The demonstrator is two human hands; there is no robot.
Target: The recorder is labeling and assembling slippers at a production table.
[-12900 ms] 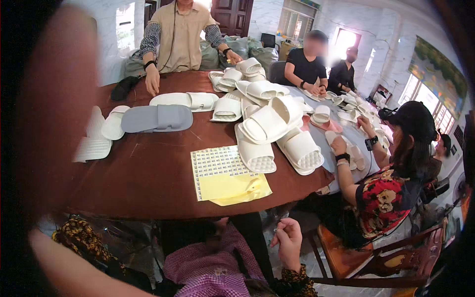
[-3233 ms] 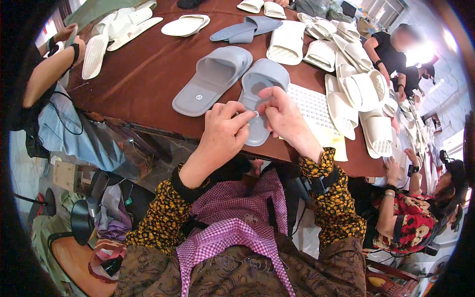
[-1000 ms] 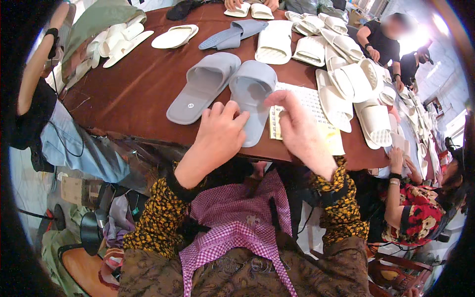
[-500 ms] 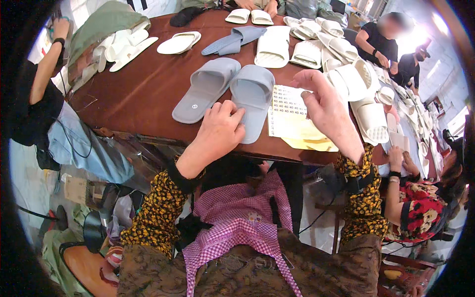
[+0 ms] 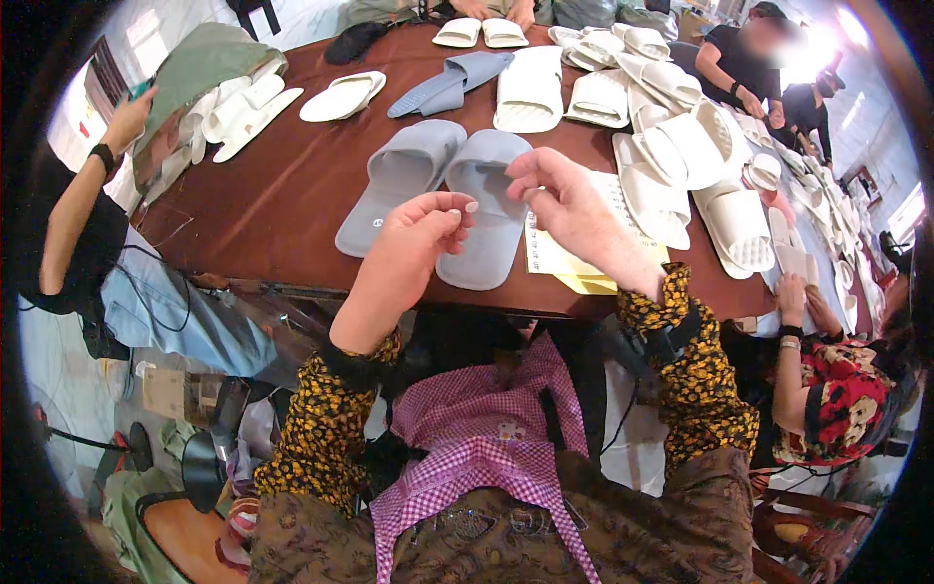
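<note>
Lower centre of frame: checked pink apron [image 5: 477,438] over the lap, patterned sleeves rising to the table edge. Left hand [image 5: 418,234] sits mid-frame, thumb and forefinger pinched narrowly together — whether anything small is between them cannot be told. Right hand [image 5: 564,200], just right of it, is loosely curled with the fingertips drawn in over the grey slipper pair [image 5: 452,200]; it holds nothing visible. The pair lies side by side on the brown table [image 5: 272,204], just beyond both hands, soles flat. A sticker sheet [image 5: 574,248] on yellow paper lies under the right wrist.

Judgement: keeping the pinch light and both hands close above the right-hand slipper should give steadier placement.

Farther, upper right — rows of white slippers [image 5: 671,146], with other people seated round the rim.

Versus half a second ago: the right hand has come back from the sheet toward the grey pair.
</note>
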